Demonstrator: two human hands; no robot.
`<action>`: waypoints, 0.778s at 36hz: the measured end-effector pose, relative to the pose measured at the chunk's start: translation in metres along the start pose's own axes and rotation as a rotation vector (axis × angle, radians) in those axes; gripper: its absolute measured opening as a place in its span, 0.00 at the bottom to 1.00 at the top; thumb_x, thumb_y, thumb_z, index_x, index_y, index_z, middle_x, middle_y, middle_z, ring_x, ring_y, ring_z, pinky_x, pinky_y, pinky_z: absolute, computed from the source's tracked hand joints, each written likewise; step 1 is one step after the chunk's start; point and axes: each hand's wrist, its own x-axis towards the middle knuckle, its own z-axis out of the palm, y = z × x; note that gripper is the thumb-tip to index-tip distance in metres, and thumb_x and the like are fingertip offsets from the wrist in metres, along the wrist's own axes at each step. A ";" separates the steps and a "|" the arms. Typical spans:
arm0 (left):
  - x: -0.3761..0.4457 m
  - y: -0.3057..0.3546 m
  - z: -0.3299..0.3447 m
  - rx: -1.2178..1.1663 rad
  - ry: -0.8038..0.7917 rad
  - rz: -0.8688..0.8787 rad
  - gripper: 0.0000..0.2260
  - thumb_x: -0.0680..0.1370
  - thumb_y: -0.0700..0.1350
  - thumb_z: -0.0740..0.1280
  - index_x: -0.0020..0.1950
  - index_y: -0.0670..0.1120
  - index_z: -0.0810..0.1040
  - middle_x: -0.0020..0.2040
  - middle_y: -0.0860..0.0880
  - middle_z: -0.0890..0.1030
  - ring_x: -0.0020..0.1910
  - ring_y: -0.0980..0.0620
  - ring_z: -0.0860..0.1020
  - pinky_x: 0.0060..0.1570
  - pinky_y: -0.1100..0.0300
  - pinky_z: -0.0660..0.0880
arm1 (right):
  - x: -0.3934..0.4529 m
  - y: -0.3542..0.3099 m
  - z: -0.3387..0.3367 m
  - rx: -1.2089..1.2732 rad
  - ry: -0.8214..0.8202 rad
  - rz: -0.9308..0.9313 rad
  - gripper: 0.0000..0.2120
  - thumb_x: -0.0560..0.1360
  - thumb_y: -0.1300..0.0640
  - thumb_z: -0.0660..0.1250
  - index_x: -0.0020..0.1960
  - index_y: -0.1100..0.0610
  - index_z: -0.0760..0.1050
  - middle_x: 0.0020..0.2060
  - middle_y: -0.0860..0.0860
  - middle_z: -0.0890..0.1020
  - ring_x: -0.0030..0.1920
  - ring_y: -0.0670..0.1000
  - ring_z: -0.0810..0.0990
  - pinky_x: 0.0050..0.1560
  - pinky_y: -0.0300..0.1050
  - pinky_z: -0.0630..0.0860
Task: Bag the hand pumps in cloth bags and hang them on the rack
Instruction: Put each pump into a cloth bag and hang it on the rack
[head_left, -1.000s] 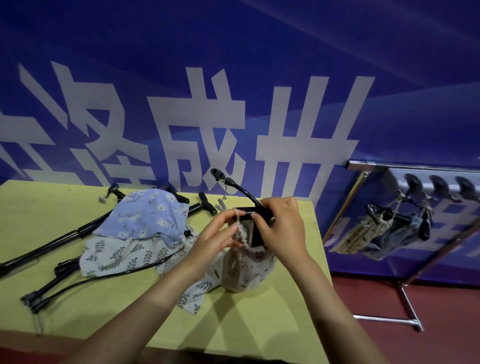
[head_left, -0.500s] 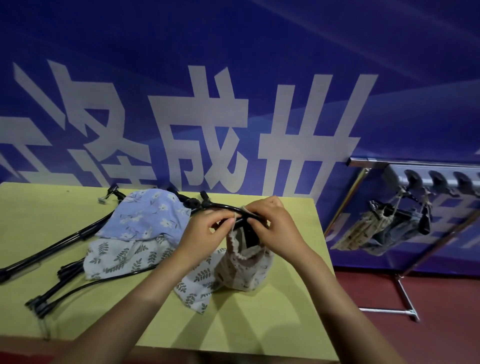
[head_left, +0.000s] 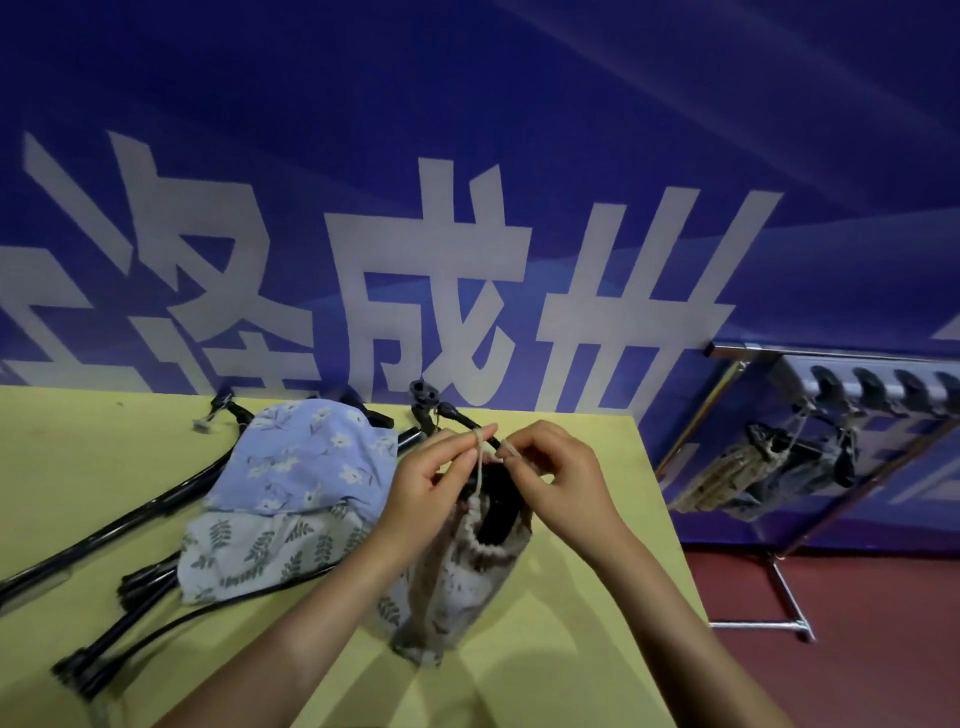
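A beige patterned cloth bag (head_left: 462, 587) stands on the yellow table (head_left: 566, 649) with a black hand pump (head_left: 496, 512) inside; the pump's hose (head_left: 447, 413) pokes out behind. My left hand (head_left: 434, 480) pinches the bag's drawstring (head_left: 480, 467) above the bag's mouth. My right hand (head_left: 553, 475) pinches the other end of the string just to the right. A light blue floral bag (head_left: 306, 457) and a leaf-print bag (head_left: 260, 551) lie to the left, over more black pumps (head_left: 114, 519).
A metal rack (head_left: 852, 384) with black hooks stands to the right of the table, over a red floor. Two filled bags (head_left: 769, 473) hang from it. A blue banner wall with white characters runs behind the table.
Both hands have left the bag's rim and now pinch the drawstring, raised above the bag's mouth. The pump's hose stands up behind the hands again.
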 end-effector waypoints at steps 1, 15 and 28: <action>0.002 -0.001 -0.003 -0.005 -0.010 -0.005 0.12 0.78 0.48 0.62 0.60 0.59 0.77 0.50 0.55 0.80 0.51 0.56 0.79 0.49 0.62 0.76 | 0.000 -0.003 0.002 0.030 -0.035 0.026 0.04 0.74 0.57 0.67 0.45 0.51 0.81 0.40 0.45 0.80 0.41 0.48 0.79 0.44 0.43 0.77; 0.012 -0.009 -0.008 -0.167 -0.152 -0.133 0.10 0.79 0.45 0.62 0.56 0.52 0.81 0.53 0.55 0.83 0.45 0.55 0.82 0.35 0.62 0.80 | -0.009 -0.008 0.019 0.340 -0.024 0.343 0.04 0.76 0.59 0.67 0.43 0.56 0.79 0.41 0.55 0.79 0.43 0.53 0.77 0.48 0.49 0.73; 0.020 -0.009 0.034 -0.053 -0.345 0.131 0.17 0.74 0.47 0.61 0.60 0.63 0.77 0.46 0.52 0.80 0.45 0.55 0.76 0.46 0.66 0.72 | -0.020 -0.002 -0.036 0.810 0.026 0.441 0.05 0.69 0.61 0.61 0.34 0.58 0.67 0.27 0.48 0.64 0.28 0.45 0.60 0.31 0.37 0.60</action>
